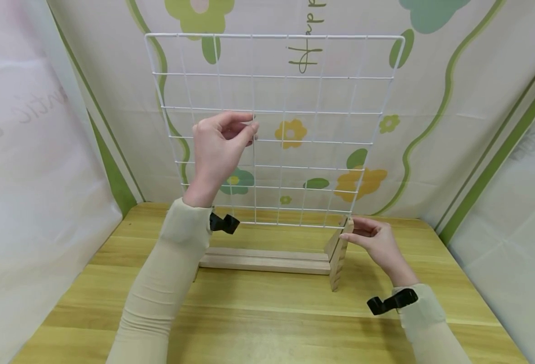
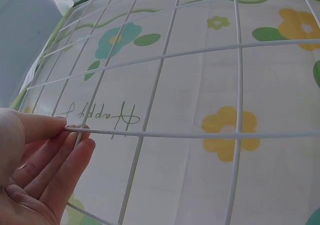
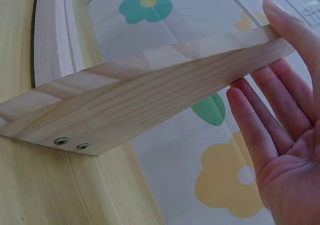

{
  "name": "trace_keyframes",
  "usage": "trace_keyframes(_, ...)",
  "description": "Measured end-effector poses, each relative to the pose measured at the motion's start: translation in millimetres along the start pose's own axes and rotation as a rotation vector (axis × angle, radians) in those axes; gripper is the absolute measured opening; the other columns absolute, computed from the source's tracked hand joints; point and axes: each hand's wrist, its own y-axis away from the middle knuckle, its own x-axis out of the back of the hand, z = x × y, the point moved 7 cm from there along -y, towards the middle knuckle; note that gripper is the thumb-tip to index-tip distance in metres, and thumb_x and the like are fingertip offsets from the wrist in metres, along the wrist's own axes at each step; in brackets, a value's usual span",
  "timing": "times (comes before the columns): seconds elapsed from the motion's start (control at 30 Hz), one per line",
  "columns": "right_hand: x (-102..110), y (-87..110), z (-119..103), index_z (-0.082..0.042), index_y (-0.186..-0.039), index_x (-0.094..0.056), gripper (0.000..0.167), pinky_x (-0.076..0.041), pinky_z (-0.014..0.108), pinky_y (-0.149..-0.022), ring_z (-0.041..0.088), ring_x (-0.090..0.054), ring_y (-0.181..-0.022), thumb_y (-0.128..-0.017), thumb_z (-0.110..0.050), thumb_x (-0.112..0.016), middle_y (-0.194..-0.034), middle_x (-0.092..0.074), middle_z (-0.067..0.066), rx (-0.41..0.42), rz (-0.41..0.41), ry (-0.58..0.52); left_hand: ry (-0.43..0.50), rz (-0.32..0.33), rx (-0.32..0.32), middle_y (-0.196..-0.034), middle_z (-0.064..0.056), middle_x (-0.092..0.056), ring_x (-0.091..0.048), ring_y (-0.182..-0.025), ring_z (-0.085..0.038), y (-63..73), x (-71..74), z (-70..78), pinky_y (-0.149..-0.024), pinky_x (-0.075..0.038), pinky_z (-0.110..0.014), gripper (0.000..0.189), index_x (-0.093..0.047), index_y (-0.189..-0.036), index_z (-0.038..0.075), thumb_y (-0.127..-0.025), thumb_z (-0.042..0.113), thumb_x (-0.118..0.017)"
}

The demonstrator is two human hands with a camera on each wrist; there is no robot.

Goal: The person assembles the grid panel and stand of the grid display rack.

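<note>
A white wire grid panel rises above the table, leaning back, with its lower right corner at the wooden stand. My left hand pinches a wire near the middle of the grid; in the left wrist view the thumb and fingers of that hand meet at a wire crossing. The stand has a grooved wooden crossbar and a slanted side panel. At the top of this side panel, my right hand grips its end between thumb and fingers. My left forearm hides most of the stand's left end.
The stand rests on a wood-grain table. Behind it hangs a flower-printed cloth, with more cloth at the left and right sides. Two metal screw heads show low on the side panel. A black strap mount sits on each wrist.
</note>
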Motion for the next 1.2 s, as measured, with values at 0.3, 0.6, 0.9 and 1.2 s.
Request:
trace_keyframes(0.3, 0.5, -0.1, 1.2, 0.006, -0.128, -0.066, 0.048, -0.059, 0.024, -0.081, 0.013, -0.071, -0.094, -0.088, -0.013, -0.083, -0.106, -0.073, -0.001, 0.006, 0.003, -0.002, -0.007, 0.002, -0.016, -0.080, -0.009, -0.075, -0.071, -0.065, -0.018, 2.3, -0.3, -1.2, -0.069, -0.062, -0.026, 0.011, -0.079, -0.100, -0.001, -0.091, 0.006, -0.078)
trace_keyframes(0.6, 1.0, -1.2, 1.6, 0.007, -0.129, -0.065, 0.049, -0.059, 0.024, -0.081, 0.012, -0.070, -0.094, -0.088, -0.013, -0.083, -0.106, -0.073, -0.002, 0.013, 0.005, 0.005, -0.008, 0.003, -0.023, -0.080, -0.008, -0.075, -0.071, -0.066, -0.021, 4.3, -0.1, -1.8, -0.069, -0.062, -0.026, 0.011, -0.079, -0.100, 0.000, -0.090, 0.006, -0.078)
trace_keyframes(0.9, 1.3, -2.8, 2.7, 0.006, -0.130, -0.065, 0.050, -0.060, 0.024, -0.081, 0.012, -0.070, -0.094, -0.088, -0.013, -0.083, -0.106, -0.073, -0.002, 0.010, 0.004, 0.003, 0.000, 0.011, -0.010, -0.081, -0.009, -0.075, -0.072, -0.067, -0.022, 8.6, 1.7, -6.7, -0.070, -0.062, -0.026, 0.012, -0.079, -0.100, 0.001, -0.091, 0.008, -0.079)
trace_keyframes(1.2, 1.3, -2.3, 3.4, 0.007, -0.128, -0.066, 0.048, -0.060, 0.025, -0.081, 0.013, -0.071, -0.094, -0.088, -0.012, -0.083, -0.106, -0.073, -0.002, 0.020, 0.001, -0.006, -0.002, 0.022, -0.021, -0.081, -0.008, -0.075, -0.071, -0.065, -0.018, 13.5, 2.4, -8.7, -0.068, -0.062, -0.026, 0.011, -0.080, -0.099, 0.002, -0.091, 0.010, -0.079)
